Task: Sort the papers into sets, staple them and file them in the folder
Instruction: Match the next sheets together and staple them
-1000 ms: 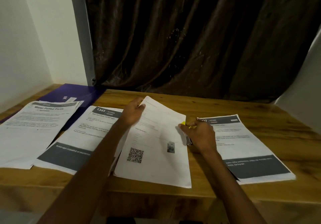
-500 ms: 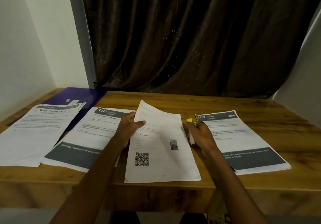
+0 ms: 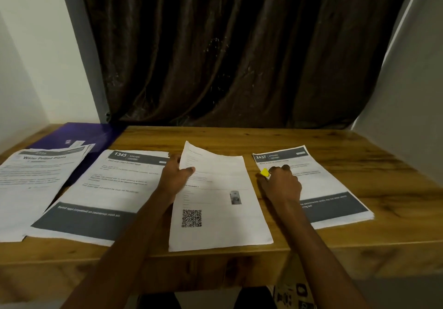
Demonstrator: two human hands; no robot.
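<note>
Four paper piles lie in a row on the wooden table (image 3: pixel 239 138). My left hand (image 3: pixel 176 177) pinches the upper left edge of the middle sheet with a QR code (image 3: pixel 215 203), lifting that corner slightly. My right hand (image 3: pixel 280 183) grips a small yellow stapler (image 3: pixel 265 172), resting between the QR sheet and the "2437" set (image 3: pixel 335 184). The "1345" set (image 3: pixel 107 189) lies left of my left hand. Farthest left lies the "Water Potted Plants" set (image 3: pixel 31 179), partly on a purple folder (image 3: pixel 96 133).
A dark brown curtain (image 3: pixel 227 50) hangs behind the table. White walls (image 3: pixel 31 57) close in at left and right. The table's front edge (image 3: pixel 359 244) runs just below the papers.
The QR sheet has swung upright, square to the table edge. My left hand has shifted down to its left edge. My right hand with the stapler has moved right, off the sheet.
</note>
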